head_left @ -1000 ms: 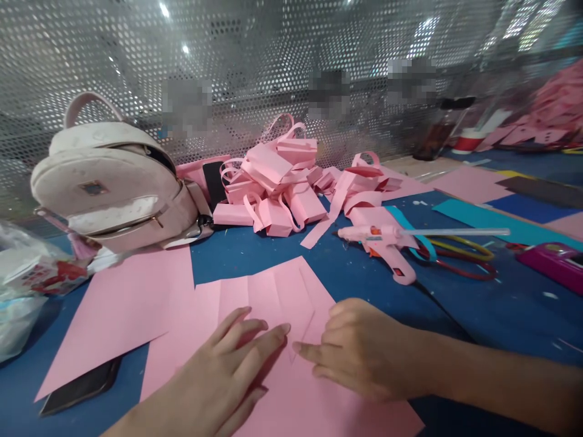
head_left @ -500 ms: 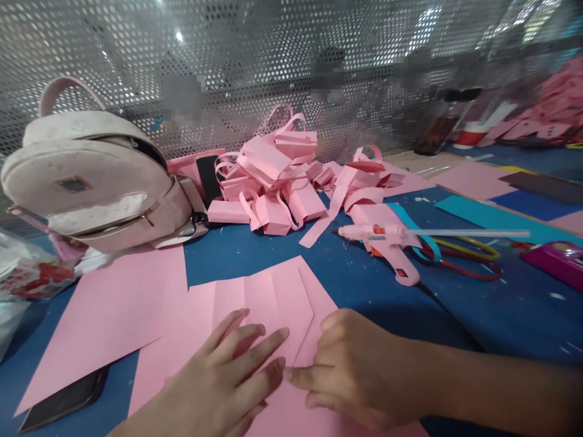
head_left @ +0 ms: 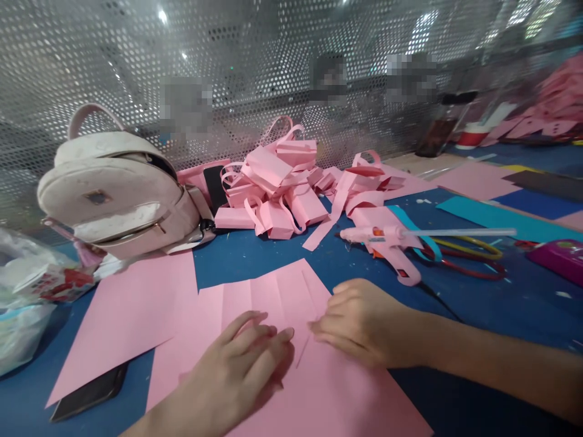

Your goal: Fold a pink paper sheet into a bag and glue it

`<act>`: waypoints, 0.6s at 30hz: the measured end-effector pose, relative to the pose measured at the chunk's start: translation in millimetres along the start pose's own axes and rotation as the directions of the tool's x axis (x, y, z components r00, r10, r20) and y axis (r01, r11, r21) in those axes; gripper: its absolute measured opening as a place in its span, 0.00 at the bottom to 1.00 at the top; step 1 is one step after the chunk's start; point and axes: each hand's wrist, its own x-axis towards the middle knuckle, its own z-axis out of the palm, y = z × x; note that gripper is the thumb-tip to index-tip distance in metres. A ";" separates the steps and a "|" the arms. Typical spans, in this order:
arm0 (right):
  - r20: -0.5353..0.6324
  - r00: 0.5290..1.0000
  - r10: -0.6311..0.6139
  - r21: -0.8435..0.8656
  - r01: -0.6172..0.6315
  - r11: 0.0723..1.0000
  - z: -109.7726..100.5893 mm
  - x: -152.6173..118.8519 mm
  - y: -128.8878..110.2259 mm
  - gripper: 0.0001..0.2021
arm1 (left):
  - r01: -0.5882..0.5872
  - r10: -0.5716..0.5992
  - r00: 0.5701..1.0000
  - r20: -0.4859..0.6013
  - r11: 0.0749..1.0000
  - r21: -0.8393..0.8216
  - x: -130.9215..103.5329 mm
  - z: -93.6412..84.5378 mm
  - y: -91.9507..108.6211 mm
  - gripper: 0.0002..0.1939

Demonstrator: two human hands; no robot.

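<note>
A creased pink sheet [head_left: 264, 297] lies over a larger pink sheet [head_left: 355, 394] on the blue table. My left hand [head_left: 248, 358] rests on the creased sheet with its fingers spread and slightly bent. At the sheet's right edge, my right hand [head_left: 359, 321] has its fingers pressed together, the tips at the pointed flap; whether they pinch paper is hidden. Beyond my right hand lies a pink glue gun [head_left: 387, 243] with a clear glue stick in its back.
Behind are a pale backpack [head_left: 122, 200] and a heap of small pink paper bags [head_left: 277, 188]. Scissors [head_left: 473, 258], a purple tool [head_left: 558, 261] and coloured sheets lie right. A phone [head_left: 91, 391] sits partly under paper at left, near a plastic bag [head_left: 22, 328].
My right hand has moved up and away from my left fingertips, along the flap's edge. My left fingers are more bent. The view has shifted slightly, so the backpack appears further right.
</note>
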 end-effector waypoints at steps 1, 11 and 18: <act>-0.053 0.998 -0.032 0.015 0.033 0.999 5.1 1.1 0.5 0.23 | 0.020 -0.021 0.999 -0.026 1.000 -0.016 1.7 1.4 1.4 0.14; -0.284 0.952 -0.113 0.032 0.127 0.991 9.1 6.6 -16.2 0.12 | 0.036 -0.059 0.962 -0.265 0.995 -0.090 4.9 12.9 10.5 0.11; -0.348 0.933 -0.091 0.080 0.126 0.989 12.0 7.8 -25.8 0.09 | 0.069 -0.098 0.909 -0.404 0.994 -0.085 16.6 7.7 19.4 0.04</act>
